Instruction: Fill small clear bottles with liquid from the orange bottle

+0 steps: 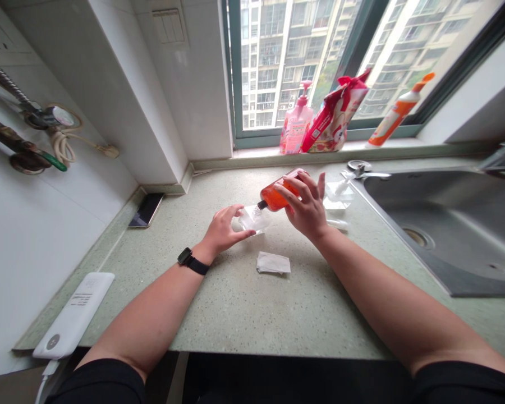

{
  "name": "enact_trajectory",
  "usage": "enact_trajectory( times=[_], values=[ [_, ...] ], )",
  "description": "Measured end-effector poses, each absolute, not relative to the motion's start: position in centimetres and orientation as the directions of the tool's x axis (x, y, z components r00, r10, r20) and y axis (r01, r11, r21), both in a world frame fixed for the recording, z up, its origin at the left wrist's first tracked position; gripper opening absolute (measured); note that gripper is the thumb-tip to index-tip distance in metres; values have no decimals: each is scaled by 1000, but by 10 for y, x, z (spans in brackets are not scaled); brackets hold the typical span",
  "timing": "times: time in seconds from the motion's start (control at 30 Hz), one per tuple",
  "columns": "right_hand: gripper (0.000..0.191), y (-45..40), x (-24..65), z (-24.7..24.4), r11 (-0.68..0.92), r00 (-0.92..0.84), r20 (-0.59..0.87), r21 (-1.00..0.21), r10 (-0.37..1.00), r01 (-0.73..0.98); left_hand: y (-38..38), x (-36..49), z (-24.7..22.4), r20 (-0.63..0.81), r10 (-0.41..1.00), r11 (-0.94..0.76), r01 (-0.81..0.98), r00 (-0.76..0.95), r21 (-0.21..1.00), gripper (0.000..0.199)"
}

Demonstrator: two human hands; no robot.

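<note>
My right hand (pixel 306 206) is wrapped round a bottle of orange-red liquid (pixel 272 196), tilted with its dark neck pointing down to the left. Just below that neck is a small clear plastic container (pixel 255 220), its exact shape hard to make out. My left hand (pixel 222 231), a black watch on the wrist, curves its thumb and fingers around the container's left side. Closer to me, a folded white tissue (pixel 273 262) lies on the counter. Behind my right hand are a clear plastic piece (pixel 339 193) and a whitish tube-like item (pixel 339 224), partly hidden.
A steel sink (pixel 458 224) is set in at the right. A phone (pixel 146 210) and a white power bank (pixel 74 315) with a cable lie at the left. On the sill stand a pink pump bottle (pixel 295 126), a red bag (pixel 339 115) and an orange-white bottle (pixel 394 115).
</note>
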State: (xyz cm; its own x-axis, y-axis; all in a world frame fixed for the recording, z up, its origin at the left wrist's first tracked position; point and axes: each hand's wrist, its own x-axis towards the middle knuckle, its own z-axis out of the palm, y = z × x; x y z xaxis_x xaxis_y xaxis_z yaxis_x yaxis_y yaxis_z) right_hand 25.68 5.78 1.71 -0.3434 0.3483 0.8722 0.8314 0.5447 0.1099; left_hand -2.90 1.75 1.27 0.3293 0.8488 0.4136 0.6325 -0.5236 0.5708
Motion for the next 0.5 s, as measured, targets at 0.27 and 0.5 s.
enact_trajectory(
  times=[0.27, 0.5],
  values=[
    [97, 59, 257, 16, 548, -334, 868, 88, 368, 832, 18, -30, 13, 417, 846, -528, 631, 333, 568, 74],
    [99, 59, 258, 17, 546, -336, 860, 82, 385, 834, 19, -30, 12, 428, 841, -534, 638, 332, 554, 74]
  ],
)
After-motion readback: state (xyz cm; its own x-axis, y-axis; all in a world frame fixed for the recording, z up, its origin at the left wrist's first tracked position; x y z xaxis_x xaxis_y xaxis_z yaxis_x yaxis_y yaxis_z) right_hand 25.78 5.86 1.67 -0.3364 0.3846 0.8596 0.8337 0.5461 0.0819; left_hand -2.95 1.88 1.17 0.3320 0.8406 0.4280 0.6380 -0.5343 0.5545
